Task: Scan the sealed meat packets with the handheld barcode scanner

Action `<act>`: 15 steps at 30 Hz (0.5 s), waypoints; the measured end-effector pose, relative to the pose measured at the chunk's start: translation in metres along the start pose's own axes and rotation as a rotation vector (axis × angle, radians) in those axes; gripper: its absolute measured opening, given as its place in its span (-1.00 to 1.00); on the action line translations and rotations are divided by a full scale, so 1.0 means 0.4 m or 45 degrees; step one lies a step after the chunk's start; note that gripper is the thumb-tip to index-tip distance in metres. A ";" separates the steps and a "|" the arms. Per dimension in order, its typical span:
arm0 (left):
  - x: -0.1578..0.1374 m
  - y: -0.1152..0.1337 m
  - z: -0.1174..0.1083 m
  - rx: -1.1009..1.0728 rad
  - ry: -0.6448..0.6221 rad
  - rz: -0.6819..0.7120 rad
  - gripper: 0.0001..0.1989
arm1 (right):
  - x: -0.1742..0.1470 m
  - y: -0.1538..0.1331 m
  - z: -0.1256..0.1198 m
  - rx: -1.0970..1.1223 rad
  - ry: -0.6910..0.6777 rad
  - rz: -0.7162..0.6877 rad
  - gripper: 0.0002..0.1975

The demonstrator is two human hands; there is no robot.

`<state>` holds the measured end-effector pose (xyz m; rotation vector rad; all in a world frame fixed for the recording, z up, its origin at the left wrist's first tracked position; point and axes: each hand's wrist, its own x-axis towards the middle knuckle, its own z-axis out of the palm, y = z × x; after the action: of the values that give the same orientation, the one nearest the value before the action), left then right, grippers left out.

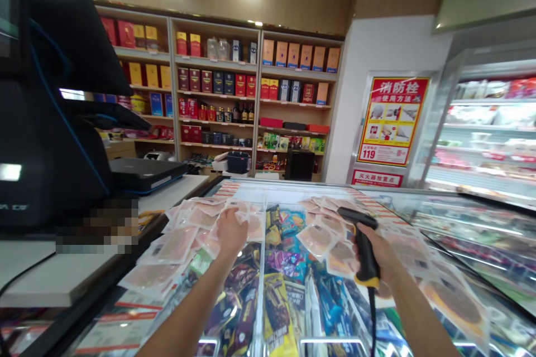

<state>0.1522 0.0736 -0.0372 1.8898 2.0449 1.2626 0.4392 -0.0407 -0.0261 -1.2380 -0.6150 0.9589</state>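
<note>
Packets [171, 245], flat and clear-edged, lie in loose, overlapping spreads under and left of the left fingers, between the two hands, and right of the right fingers. The left hand [231, 232] reaches onto the top of the left spread, thumb and fingers bent downward; I cannot tell whether they pinch a packet or only rest there. The right hand [380, 245] is wrapped round the grip of a scanner [367, 259], whose head, just beyond the right fingers, stands over the packets between the hands. Its cable [373, 318] hangs below the right fingers.

The step in hand looks like sorting or picking out packets with the scanner at the ready. The next move seems to call for one packet parted from those it overlaps, its label in clear line with the scanner's head.

Under the packets is the glass of a freezer [268, 183], with wrapped goods [276, 312] showing through, nearer the wearer than the fingers. Well left of the left fingers stands a register [77, 39]; far beyond both hands are shelves [172, 83].
</note>
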 end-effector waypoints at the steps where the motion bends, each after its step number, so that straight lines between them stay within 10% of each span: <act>1: -0.009 0.019 0.015 -0.010 -0.045 0.043 -0.62 | -0.003 -0.004 -0.005 0.003 0.002 0.014 -0.79; 15: -0.143 0.261 0.223 -0.078 -0.699 0.263 -0.48 | 0.012 0.012 -0.068 -0.022 0.091 0.021 -0.76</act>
<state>0.2986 0.0581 -0.0587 2.1530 1.5465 0.7057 0.4630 -0.0499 -0.0380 -1.2888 -0.5583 0.9208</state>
